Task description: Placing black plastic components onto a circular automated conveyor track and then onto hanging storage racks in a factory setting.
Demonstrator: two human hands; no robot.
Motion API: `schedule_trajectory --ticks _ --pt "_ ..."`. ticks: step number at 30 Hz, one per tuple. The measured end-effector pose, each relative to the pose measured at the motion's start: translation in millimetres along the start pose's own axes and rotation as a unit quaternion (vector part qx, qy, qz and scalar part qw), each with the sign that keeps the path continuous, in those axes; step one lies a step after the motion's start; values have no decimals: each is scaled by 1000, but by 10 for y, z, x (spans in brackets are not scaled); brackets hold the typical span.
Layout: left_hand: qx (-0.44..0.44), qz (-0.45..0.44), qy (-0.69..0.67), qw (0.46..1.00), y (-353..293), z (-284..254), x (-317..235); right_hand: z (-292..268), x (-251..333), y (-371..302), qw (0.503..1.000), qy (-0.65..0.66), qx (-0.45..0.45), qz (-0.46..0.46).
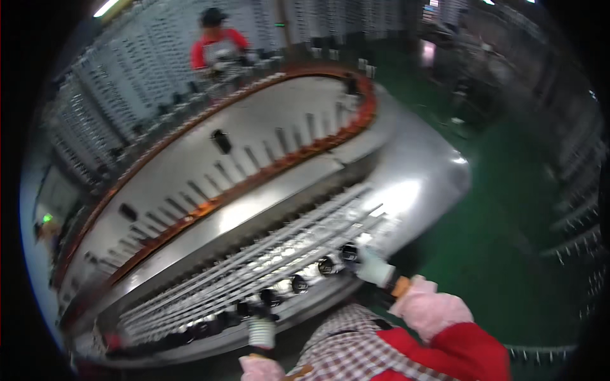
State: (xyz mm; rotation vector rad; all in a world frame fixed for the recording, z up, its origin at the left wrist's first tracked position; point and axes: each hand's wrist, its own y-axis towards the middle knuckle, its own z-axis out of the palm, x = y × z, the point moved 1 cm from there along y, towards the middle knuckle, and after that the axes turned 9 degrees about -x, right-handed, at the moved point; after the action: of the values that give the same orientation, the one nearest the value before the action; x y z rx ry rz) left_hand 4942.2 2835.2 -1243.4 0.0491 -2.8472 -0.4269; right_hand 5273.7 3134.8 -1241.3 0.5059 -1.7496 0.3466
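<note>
A row of black, round, shiny pieces runs along the near edge of a long metal table. My right hand, in a pale glove, is at the row's right end, beside or touching the last black piece. My left hand reaches up from the lower edge to the row, close to another black piece. Motion blur smears the fingers of both hands, so what they hold, if anything, does not show. Pink cuffs cover both wrists. Behind the row lie long pale rods in a shallow trough.
An orange-brown looped conveyor track with upright posts stands on the table beyond the trough. Two dark pieces show blurred within the loop. A co-worker in red sleeves is across the table. Green floor lies to the right; hanging racks line the back.
</note>
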Motion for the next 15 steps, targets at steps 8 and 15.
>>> schedule_trajectory --ticks 8,15 --pt "-51 -550 -413 724 1995 -56 -2502 -2138 -1628 513 970 -224 38 -82" --pt "-391 -688 -549 267 830 37 -1601 -2196 -85 863 961 -226 63 -144"
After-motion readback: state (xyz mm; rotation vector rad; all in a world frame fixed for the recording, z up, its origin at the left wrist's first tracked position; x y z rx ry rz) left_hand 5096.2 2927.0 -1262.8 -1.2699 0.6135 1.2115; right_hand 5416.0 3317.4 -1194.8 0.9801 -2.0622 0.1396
